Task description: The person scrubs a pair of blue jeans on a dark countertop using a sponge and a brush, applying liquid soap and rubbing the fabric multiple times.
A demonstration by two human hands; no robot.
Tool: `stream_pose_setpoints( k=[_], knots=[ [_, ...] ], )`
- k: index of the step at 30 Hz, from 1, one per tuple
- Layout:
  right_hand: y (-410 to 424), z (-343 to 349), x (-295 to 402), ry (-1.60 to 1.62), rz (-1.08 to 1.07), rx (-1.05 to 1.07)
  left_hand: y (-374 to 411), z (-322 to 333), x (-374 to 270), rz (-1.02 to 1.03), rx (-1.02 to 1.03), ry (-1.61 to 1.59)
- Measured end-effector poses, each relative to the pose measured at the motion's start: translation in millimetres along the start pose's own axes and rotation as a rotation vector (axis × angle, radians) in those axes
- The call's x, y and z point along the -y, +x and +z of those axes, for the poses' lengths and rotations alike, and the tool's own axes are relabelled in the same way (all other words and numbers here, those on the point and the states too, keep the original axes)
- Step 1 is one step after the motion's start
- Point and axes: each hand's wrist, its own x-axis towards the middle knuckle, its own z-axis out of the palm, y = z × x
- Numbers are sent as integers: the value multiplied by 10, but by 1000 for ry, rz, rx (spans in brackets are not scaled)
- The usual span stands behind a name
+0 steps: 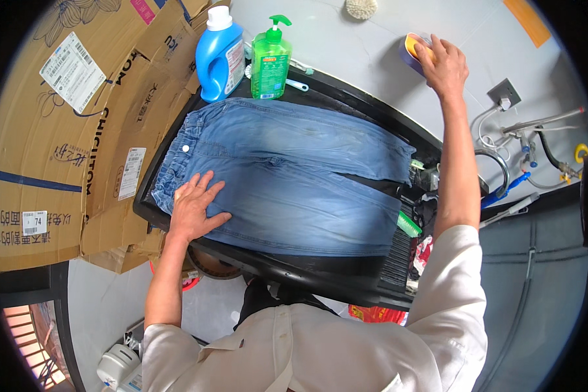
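Blue denim trousers (294, 181) lie spread over the black sink counter (313, 274), elastic waistband at the left and legs toward the right. Near the waistband my left hand (195, 208) rests flat on the denim, fingers apart. At the upper right, my right hand (446, 66) reaches to a purple soap dish (410, 61) at the pale wall. Its thumb and fingers are around a yellow bar, apparently soap (412, 44); the palm side is hidden.
Behind the trousers stand a blue detergent jug (215, 59) and a green pump bottle (271, 68). Large cardboard boxes (112, 122) crowd the left side. To the right are a green scrubbing brush (409, 224), a ribbed washboard (396, 257), a curved faucet (504, 171) and a wall socket (503, 93).
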Motion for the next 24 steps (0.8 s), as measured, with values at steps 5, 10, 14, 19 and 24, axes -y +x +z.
stream_pose_setpoints(
  k=[5, 10, 14, 19, 24],
  knots=[
    [290, 326, 1284, 489, 93, 189, 0, -12, 9, -4, -15, -14],
    [692, 938, 2093, 1385, 791, 1003, 25, -28, 5, 13, -26, -33],
    [768, 1368, 2238, 1698, 964, 1204, 13, -39, 12, 19, -43, -30],
    [866, 1770, 2273, 1990, 1096, 1394, 5, -34, 38, 16, -51, -35],
    [845, 1979, 2206, 2058, 1011, 1268, 58, -34, 16, 28, -48, -35]
  ],
)
